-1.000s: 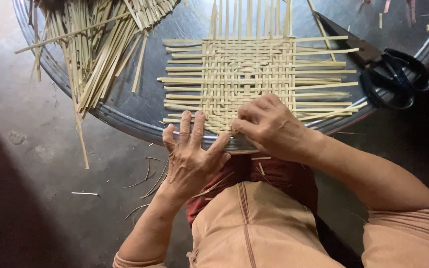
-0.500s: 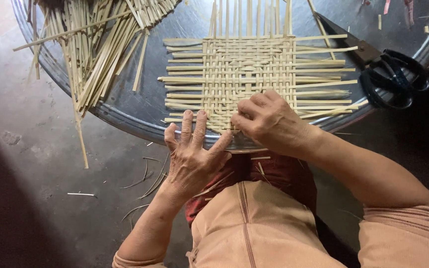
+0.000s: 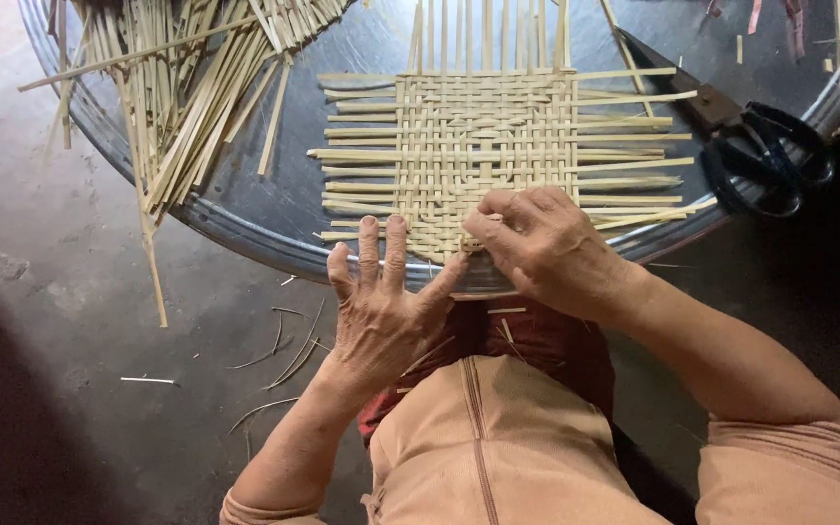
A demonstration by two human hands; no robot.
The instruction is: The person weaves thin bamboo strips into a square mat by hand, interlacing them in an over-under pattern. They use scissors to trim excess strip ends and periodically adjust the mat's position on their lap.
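Note:
A flat woven mat of pale bamboo strips (image 3: 483, 146) lies on a round dark metal tray (image 3: 342, 49). My right hand (image 3: 546, 248) rests on the mat's near edge, fingers curled and pinching the strips there. My left hand (image 3: 381, 306) sits at the tray's near rim just left of it, fingers spread, thumb reaching toward the mat's near edge. Loose strip ends stick out from all sides of the weave.
A heap of loose bamboo strips (image 3: 196, 87) lies on the tray's left side and overhangs its rim. Black scissors (image 3: 760, 156) lie at the right edge. Thin slivers (image 3: 284, 360) are scattered on the grey concrete floor. My knees are under the tray.
Both hands stay at the mat's near edge. The left hand's fingers have shifted slightly; the right hand keeps working the same spot.

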